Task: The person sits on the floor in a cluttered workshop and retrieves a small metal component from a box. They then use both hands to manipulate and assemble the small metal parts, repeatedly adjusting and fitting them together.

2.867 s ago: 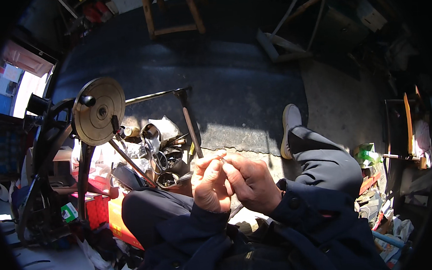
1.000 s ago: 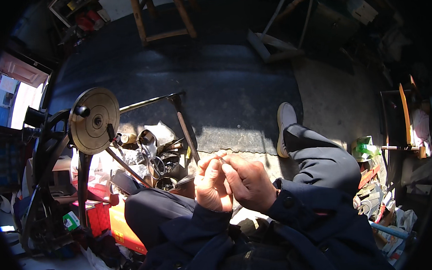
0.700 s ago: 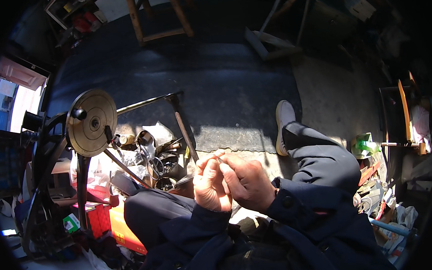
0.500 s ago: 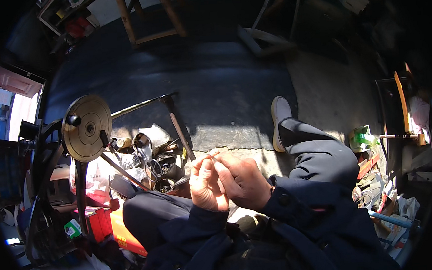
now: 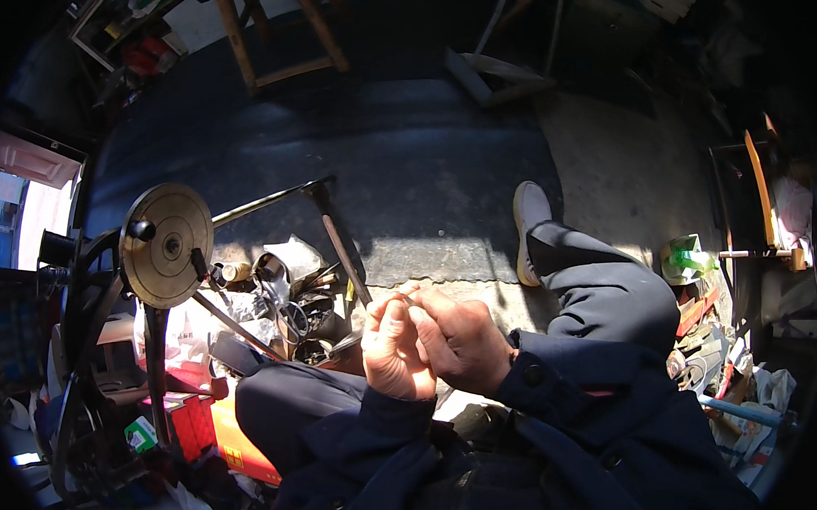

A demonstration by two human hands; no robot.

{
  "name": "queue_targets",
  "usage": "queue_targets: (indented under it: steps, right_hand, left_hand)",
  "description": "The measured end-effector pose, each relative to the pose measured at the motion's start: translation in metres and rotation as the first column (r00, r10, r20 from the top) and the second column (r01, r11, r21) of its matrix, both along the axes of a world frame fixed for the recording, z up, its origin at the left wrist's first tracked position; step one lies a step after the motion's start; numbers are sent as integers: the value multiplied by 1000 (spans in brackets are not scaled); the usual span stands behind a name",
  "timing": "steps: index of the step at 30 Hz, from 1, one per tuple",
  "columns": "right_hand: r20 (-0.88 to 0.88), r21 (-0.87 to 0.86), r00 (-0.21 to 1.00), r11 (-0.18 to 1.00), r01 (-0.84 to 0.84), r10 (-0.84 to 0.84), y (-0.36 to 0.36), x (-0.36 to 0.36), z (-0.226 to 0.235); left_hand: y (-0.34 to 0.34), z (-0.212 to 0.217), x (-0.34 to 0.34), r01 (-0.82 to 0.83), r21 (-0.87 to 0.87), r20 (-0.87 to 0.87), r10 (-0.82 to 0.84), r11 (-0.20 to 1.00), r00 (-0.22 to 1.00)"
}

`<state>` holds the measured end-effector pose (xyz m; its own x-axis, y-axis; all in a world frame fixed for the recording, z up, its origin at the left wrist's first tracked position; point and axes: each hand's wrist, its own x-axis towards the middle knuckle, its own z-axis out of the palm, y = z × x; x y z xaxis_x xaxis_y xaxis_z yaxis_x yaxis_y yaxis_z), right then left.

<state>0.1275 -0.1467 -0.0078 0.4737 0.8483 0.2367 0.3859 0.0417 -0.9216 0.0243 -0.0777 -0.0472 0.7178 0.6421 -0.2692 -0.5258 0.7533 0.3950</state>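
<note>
My left hand [image 5: 395, 353] and my right hand [image 5: 465, 341] meet in front of my lap, in bright sun. The left thumb and fingers are pinched together. Against them press the curled fingers of the right hand. Whatever sits between the fingertips is too small or too hidden to make out. Left of my hands stands a black metal machine frame with a round brass-coloured wheel [image 5: 168, 245] and a dark knob on it. A metal bar [image 5: 342, 255] slants down close to my left fingertips.
Bags, boxes and loose parts crowd the left, among them a red box [image 5: 192, 425] and an orange box [image 5: 239, 441]. A wooden stool [image 5: 295, 71] stands at the far side. On the right are a green plastic container [image 5: 686, 259], a blue rod [image 5: 746, 411] and piled scraps.
Both hands keep nearly the same pinched pose; only slight finger movement shows. The whole view has shifted a little.
</note>
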Motion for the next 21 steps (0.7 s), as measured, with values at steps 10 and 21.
queue_targets:
  steps: [10, 21]
  right_hand:
    - [-86, -10, 996, 1000, -4, 4, 3, -1, 8]
    - [34, 24, 999, 1000, 5, -6, 2, 1, 3]
  left_hand:
    - [-1, 7, 3, -101, -47, -67, 98, 994, 993]
    - [-1, 1, 3, -56, 52, 0, 56, 997, 998]
